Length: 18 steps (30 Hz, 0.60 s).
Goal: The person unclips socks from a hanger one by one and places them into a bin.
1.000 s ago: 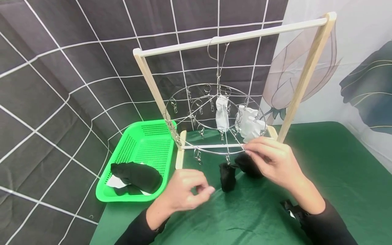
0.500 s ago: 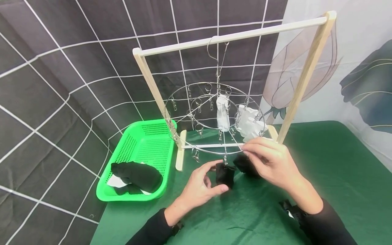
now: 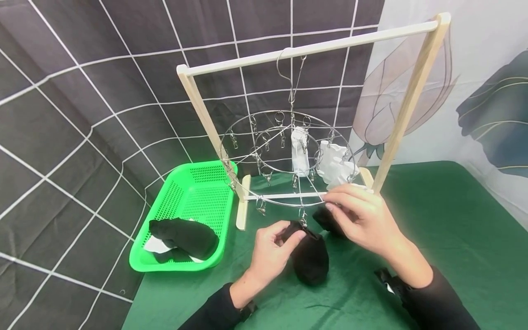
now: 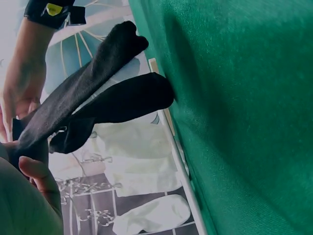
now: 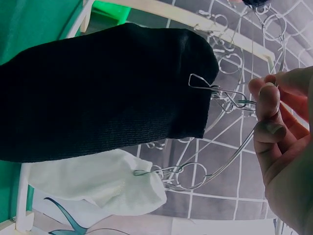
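A round metal clip hanger (image 3: 264, 158) hangs from a wooden rack (image 3: 313, 47). My left hand (image 3: 294, 231) pinches the top of a black sock (image 3: 311, 259) just under a front clip (image 3: 303, 222); the sock's foot lies on the green cloth. My right hand (image 3: 328, 200) pinches the hanger's outer ring at the front right. A second black sock (image 3: 326, 219) hangs partly behind that hand. In the right wrist view the right hand's fingers (image 5: 268, 105) grip the wire beside a clip (image 5: 215, 90) on a black sock (image 5: 98, 107). Two white socks (image 3: 334, 162) hang at the back.
A green basket (image 3: 198, 183) at the left holds a black sock (image 3: 183, 236) and a white piece (image 3: 154, 245). The rack's foot (image 3: 242, 201) stands on the green tablecloth (image 3: 453, 220). A dark grid curtain hangs behind.
My left hand rose from the table, took the hanging black sock near its clip, and the sock now lies spread toward me. The right hand stayed on the ring.
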Each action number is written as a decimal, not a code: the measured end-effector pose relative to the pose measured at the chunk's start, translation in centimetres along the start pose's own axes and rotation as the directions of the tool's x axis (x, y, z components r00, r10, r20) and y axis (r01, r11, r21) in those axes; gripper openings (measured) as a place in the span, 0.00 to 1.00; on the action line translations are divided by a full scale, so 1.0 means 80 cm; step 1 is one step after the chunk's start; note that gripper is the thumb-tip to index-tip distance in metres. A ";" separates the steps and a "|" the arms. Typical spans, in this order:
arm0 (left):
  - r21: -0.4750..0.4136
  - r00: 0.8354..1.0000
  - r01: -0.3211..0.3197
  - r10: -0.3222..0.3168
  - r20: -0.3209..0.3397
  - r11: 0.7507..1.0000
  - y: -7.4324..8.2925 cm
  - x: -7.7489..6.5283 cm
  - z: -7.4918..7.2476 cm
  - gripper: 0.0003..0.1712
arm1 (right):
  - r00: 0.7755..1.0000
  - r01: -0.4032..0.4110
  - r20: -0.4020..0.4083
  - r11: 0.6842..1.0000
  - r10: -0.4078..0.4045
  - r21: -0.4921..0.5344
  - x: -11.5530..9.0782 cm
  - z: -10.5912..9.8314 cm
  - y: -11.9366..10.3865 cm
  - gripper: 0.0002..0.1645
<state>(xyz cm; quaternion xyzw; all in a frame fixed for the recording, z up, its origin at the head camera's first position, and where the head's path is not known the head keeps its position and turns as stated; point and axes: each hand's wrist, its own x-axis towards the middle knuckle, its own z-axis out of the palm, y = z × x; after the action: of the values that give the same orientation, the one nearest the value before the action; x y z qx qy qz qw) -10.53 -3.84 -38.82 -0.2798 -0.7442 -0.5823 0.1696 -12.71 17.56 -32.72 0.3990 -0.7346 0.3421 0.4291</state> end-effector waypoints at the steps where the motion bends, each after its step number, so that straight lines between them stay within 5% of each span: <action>1: -0.004 1.000 -0.005 0.005 -0.003 1.000 0.000 0.000 0.000 0.05 | 1.000 0.000 -0.005 1.000 0.000 -0.008 0.001 -0.001 -0.001 0.13; 9: -0.028 1.000 -0.002 0.002 -0.002 1.000 -0.002 0.001 0.001 0.05 | 0.987 0.067 -0.146 0.997 -0.063 0.025 0.003 0.008 -0.014 0.08; 12: -0.033 1.000 -0.017 0.017 0.000 0.999 -0.003 0.003 0.001 0.04 | 0.988 0.109 -0.116 0.993 -0.104 0.041 0.000 0.019 -0.019 0.08; 18: -0.048 0.999 -0.036 0.036 -0.004 0.998 -0.004 0.003 0.002 0.06 | 0.998 0.058 -0.022 0.998 -0.058 0.039 -0.007 0.035 -0.023 0.14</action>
<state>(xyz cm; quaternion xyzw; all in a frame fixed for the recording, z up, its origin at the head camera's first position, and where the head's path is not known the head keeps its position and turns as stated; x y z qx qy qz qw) -10.85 -3.66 -38.97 -0.2962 -0.7245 -0.5975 0.1743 -11.95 14.52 -34.06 0.4250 -0.7112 0.3483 0.4385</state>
